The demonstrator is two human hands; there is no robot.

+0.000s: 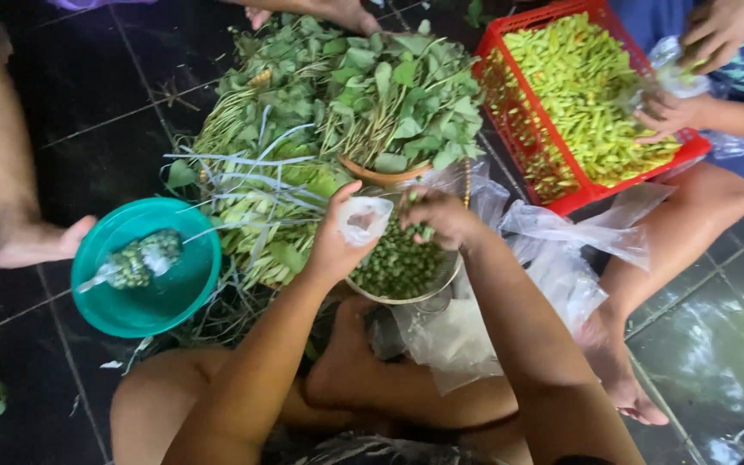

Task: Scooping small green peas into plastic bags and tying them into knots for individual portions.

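Note:
My left hand holds a small clear plastic bag open above a round strainer filled with small green berries. Just right of the bag, my right hand is closed on a pinch of those green berries, at the bag's mouth. Both forearms reach up from the bottom of the view over my folded legs.
A teal bowl at left holds a filled, tied bag of berries. Leafy green bundles lie behind. Another person's hands bag green chillies from a red crate at right. Loose plastic bags and someone's foot lie on the dark tiled floor.

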